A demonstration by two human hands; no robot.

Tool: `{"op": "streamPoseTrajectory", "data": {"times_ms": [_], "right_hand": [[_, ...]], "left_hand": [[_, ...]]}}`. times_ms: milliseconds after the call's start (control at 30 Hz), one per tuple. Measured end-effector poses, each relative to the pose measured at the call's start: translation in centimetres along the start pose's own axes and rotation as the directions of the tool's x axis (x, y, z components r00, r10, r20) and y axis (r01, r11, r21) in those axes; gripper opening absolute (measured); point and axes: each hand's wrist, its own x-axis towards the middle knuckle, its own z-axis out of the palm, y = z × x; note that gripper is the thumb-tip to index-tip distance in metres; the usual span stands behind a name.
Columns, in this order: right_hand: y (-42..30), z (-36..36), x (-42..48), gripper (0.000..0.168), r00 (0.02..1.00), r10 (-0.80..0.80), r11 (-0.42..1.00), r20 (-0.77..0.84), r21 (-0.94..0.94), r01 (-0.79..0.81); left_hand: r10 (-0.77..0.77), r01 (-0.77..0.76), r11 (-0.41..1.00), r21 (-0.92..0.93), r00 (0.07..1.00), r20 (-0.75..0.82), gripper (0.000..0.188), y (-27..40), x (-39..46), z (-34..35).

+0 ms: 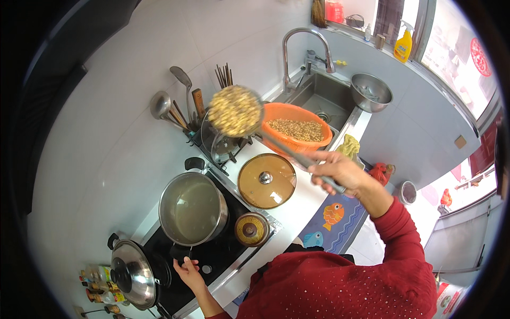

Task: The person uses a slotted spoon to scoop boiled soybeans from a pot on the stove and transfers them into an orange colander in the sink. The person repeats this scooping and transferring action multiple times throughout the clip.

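My right hand (338,171) grips the grey handle of a strainer ladle (285,149), whose round bowl is heaped with wet yellow beans (236,111). The beans are blurred and hang above the counter, left of an orange plastic basket (283,147) that holds more beans or grains. My left hand (188,271) is at the lower black handle of a steel pot (194,209), its fingers touching or very near it; a firm grip cannot be made out. Cloudy liquid fills part of the uncovered pot. A glass lid (267,189) with a metal knob lies on the counter beside it.
A lidded wok (139,275) and a brown lidded jar (251,230) stand on the black stove (235,255). Ladles and chopsticks are held in a rack by the wall. Behind the basket are a sink (318,87), a tall faucet (285,60) and a steel bowl (371,99).
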Motion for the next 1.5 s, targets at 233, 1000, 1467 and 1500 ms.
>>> {"op": "streamPoseTrajectory", "data": {"times_ms": [233, 1000, 1467, 1500], "right_hand": [[1.5, -10.3, 2.7, 0.049, 0.946, -0.023, 0.969, -0.324, -0.241, -0.059], [8.0, -15.0, 4.2, 0.052, 0.801, -0.321, 0.799, -0.505, -0.599, -0.058], [1.8, 5.3, 4.3, 0.052, 0.971, -0.198, 0.756, 0.135, -0.61, 0.239], [2.4, 6.7, 5.5, 0.052, 0.949, -0.225, 0.654, 0.221, -0.687, 0.315]], "left_hand": [[0.009, -0.009, 0.999, 0.034, 1.0, -0.009, 0.057, -0.2, 0.3, -0.1], [-0.014, 0.014, 0.999, 0.045, 1.0, -0.01, 0.06, 0.2, 0.4, -0.4], [0.03, -0.03, 0.997, -0.074, 1.0, 0.003, 0.06, 0.0, 0.3, -0.4], [0.035, -0.035, 0.997, -0.073, 0.999, 0.0, 0.06, -0.1, 0.3, -0.4]]}}
